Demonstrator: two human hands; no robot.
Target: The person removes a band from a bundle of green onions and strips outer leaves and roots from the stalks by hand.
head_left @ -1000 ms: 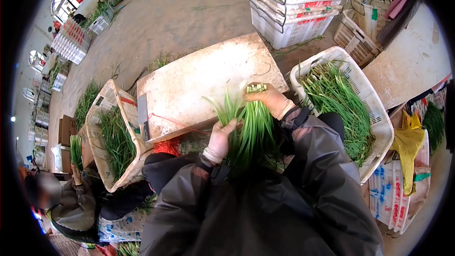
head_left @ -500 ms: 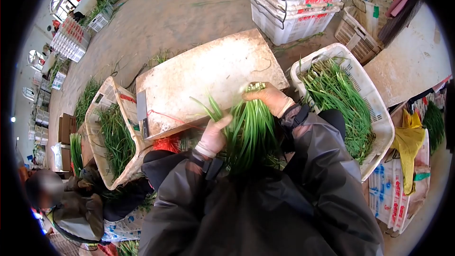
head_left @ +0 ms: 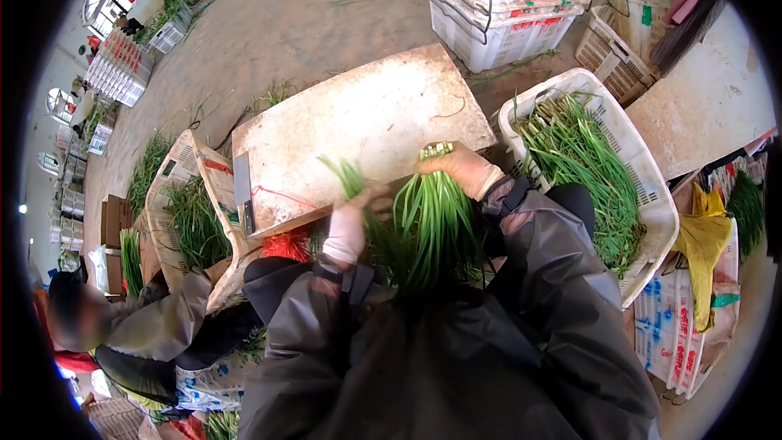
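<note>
My right hand [head_left: 463, 169] is closed round the pale stem ends of a bunch of long green stalks [head_left: 432, 220], whose leaves hang down over my lap. To its left, my left hand [head_left: 358, 208] is blurred and closed on a few loose green stalks [head_left: 346, 176] that stick up above the fingers. The two hands are apart, both at the near edge of a worn whitish board [head_left: 358, 130]. A flat dark-edged blade [head_left: 244, 195] lies at the board's left end, beside a thin red string [head_left: 281, 195].
White crates of green stalks stand at right [head_left: 652, 204] and left [head_left: 189, 163]. A crate stack [head_left: 505, 28] rises behind the board. Red netting [head_left: 287, 246] lies below the board. A co-worker [head_left: 155, 326] sits at lower left. A yellow bag [head_left: 696, 236] hangs at right.
My left hand has moved left and up, away from the bunch, with the few stalks. My right hand has barely moved. The co-worker's arm has reached towards the left crate.
</note>
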